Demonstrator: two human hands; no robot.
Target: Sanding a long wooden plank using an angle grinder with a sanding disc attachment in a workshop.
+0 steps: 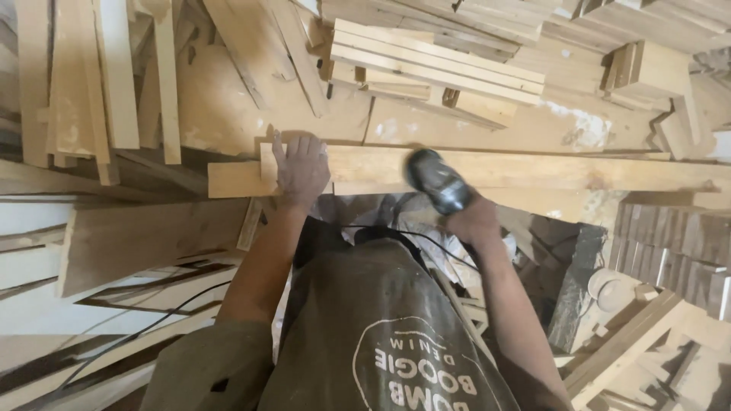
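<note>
Okay, I'm seeing the left hand pressing flat, fingers spread, on the plank across the bench while the right hand is gripping the dark power tool mid-board; the right stretch looks unworked.

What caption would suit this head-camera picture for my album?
Left hand flat on a long wooden plank, right hand gripping a dark power tool against it.

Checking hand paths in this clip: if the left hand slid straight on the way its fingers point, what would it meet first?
The left hand lies flat on the long plank, fingers pointing away from the body. Going straight on, it would probably first cross the plank's far edge onto the pale board behind; depth is unclear.
</note>
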